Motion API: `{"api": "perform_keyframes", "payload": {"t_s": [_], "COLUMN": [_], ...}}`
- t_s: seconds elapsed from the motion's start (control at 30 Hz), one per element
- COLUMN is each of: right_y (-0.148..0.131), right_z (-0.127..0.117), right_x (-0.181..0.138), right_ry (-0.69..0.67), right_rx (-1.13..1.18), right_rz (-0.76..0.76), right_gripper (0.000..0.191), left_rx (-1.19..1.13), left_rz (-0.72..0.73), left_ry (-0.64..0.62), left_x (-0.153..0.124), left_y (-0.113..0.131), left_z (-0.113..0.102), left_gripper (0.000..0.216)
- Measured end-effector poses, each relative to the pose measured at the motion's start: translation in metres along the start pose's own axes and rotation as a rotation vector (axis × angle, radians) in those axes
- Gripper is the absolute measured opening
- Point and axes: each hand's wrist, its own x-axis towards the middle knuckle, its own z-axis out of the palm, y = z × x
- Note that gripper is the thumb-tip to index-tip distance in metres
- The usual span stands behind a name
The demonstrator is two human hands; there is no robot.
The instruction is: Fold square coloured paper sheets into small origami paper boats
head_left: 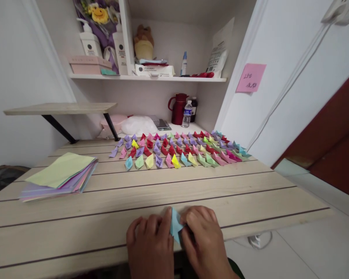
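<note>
A small light-blue folded paper (175, 224) sits at the near edge of the wooden table (133, 193), pinched between both hands. My left hand (150, 244) curls its fingers against the paper's left side. My right hand (203, 236) presses on it from the right with closed fingers. Farther back, several rows of small folded paper boats (180, 151) in many colours lie across the table. A stack of coloured paper sheets (61, 176), pale green on top, rests at the left.
A small raised shelf on black brackets (61, 109) stands at the back left. Behind the boats are a dark red jug (178, 108), a water bottle (187, 114) and a white bag. Wall shelves above hold bottles and boxes. A pink note (250, 77) sticks to the right wall.
</note>
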Motion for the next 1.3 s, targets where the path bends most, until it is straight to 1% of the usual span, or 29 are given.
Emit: {"api": "perform_keyframes", "payload": {"t_s": [0.1, 0.3, 0.37, 0.5, 0.57, 0.67, 0.73, 0.87, 0.97, 1.03, 1.07, 1.13, 1.2, 1.3], "right_y": [0.001, 0.006, 0.009, 0.013, 0.013, 0.013, 0.013, 0.013, 0.015, 0.017, 0.018, 0.020, 0.021, 0.021], "right_z": [-0.004, -0.011, -0.013, -0.016, -0.016, -0.016, -0.016, -0.018, -0.019, -0.018, -0.018, -0.017, -0.016, -0.017], "right_x": [0.003, 0.005, 0.005, 0.005, 0.004, 0.004, 0.004, 0.006, 0.004, 0.002, 0.001, 0.000, 0.000, 0.002], "right_ry": [-0.049, -0.117, -0.128, -0.168, -0.178, -0.179, -0.186, -0.214, -0.211, -0.182, -0.166, -0.145, -0.149, -0.163], "right_rx": [-0.031, 0.039, 0.032, 0.042, 0.046, 0.052, 0.054, 0.045, 0.043, 0.043, 0.046, 0.059, 0.071, 0.061], "right_rz": [0.061, 0.052, 0.066, 0.065, 0.074, 0.103, 0.104, 0.080, 0.043, -0.021, -0.060, -0.107, -0.111, -0.109], "right_gripper": [0.017, 0.023, 0.022, 0.022, 0.021, 0.023, 0.025, 0.025, 0.035, 0.044, 0.044, 0.038, 0.030, 0.026], "left_rx": [0.136, 0.206, 0.179, 0.017, -0.036, -0.053, -0.042, 0.027, 0.063, 0.070, 0.069, 0.059, 0.034, -0.015], "left_rz": [0.043, 0.110, 0.124, 0.183, 0.199, 0.217, 0.226, 0.256, 0.278, 0.281, 0.284, 0.298, 0.315, 0.326], "left_ry": [-0.087, -0.117, -0.104, -0.025, 0.003, -0.020, -0.075, -0.136, -0.125, -0.132, -0.144, -0.171, -0.162, -0.054], "left_x": [0.004, 0.005, 0.006, 0.008, 0.008, 0.006, 0.006, 0.008, 0.009, 0.008, 0.008, 0.009, 0.009, 0.008], "left_y": [0.001, 0.007, 0.002, -0.018, -0.024, -0.027, -0.025, -0.024, -0.025, -0.026, -0.027, -0.028, -0.030, -0.031], "left_z": [-0.005, -0.004, -0.001, 0.005, 0.008, 0.008, 0.008, 0.008, 0.009, 0.009, 0.009, 0.009, 0.009, 0.010], "left_gripper": [0.051, 0.052, 0.049, 0.036, 0.036, 0.043, 0.051, 0.059, 0.057, 0.058, 0.058, 0.059, 0.052, 0.037]}}
